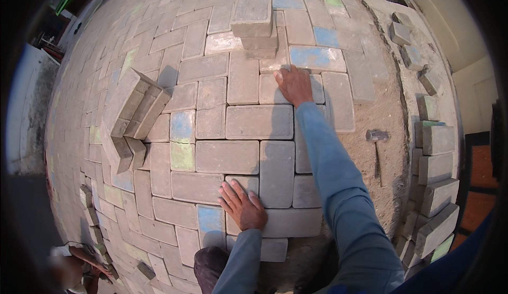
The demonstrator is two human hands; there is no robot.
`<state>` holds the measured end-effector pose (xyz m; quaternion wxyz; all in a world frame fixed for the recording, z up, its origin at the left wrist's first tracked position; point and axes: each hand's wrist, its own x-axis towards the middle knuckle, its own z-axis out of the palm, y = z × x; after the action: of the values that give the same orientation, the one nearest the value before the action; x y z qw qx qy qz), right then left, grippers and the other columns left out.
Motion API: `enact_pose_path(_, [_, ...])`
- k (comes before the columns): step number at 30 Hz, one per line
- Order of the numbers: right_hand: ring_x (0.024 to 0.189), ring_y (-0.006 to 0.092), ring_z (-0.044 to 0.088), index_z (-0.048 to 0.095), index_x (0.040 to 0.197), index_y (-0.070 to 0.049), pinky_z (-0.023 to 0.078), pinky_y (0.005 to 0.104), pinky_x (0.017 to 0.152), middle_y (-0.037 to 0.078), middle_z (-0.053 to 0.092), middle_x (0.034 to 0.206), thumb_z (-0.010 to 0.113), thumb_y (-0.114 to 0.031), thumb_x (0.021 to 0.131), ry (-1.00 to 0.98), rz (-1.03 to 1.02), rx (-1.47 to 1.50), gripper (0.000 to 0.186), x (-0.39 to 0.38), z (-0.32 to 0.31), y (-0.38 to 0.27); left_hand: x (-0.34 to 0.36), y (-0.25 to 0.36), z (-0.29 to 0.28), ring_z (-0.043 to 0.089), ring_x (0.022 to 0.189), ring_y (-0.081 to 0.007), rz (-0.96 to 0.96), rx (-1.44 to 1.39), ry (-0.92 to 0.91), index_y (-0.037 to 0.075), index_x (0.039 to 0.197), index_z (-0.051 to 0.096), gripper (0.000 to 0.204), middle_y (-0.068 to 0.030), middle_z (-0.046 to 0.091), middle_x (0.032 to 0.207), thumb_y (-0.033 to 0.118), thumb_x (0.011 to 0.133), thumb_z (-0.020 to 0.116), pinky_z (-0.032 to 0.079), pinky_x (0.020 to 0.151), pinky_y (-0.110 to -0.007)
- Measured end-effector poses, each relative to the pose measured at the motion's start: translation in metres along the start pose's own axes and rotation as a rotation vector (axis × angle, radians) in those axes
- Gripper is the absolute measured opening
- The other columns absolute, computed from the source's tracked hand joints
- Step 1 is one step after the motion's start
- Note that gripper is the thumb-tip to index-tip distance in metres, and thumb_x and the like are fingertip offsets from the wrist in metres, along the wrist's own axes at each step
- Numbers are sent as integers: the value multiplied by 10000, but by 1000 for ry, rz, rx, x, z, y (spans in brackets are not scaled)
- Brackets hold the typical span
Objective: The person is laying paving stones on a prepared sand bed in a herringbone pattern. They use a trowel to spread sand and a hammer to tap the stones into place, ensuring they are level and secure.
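Observation:
Grey concrete paving blocks lie in an interlocking pattern beneath both my hands. My left hand rests palm down on the blocks, its fingers spread, holding nothing. Farther out, my right hand leans on a grey paver with its arm stretched forward. Its fingertips touch down near the far edge of that block, just short of a block with blue paint. No loose block shows in its grasp. A hammer lies on the sand to the right of my right forearm.
A stack of pavers stands ahead, and another leaning pile sits at left. Bare sand borders the paving on the right. Beyond it runs a row of loose blocks beside a wall. Another person is at lower left.

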<state>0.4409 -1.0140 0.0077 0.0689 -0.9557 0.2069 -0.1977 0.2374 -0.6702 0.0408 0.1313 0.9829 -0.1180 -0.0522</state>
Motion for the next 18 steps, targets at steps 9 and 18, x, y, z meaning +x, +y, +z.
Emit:
enact_pose_path(9, [1024,366,654,759,1091,-136,436,533,942,124,708,1103,517,-448,1039,-62,19,68,398,4,-4,8,0,1,-2,94,1581,-467,-22,4,-44,-43,1623,193,699,-309,155,1686,238,1036,449,29,1274,-588])
enact_pose_path(18, [947,333,651,760,1016,-125,440,523,905,94,692,1016,577,-393,1026,-35,-38,56,324,4,0,10,0,6,-2,77,1584,-461,-17,30,-52,-46,1626,163,710,-303,132,1689,255,1042,431,24,1275,-584])
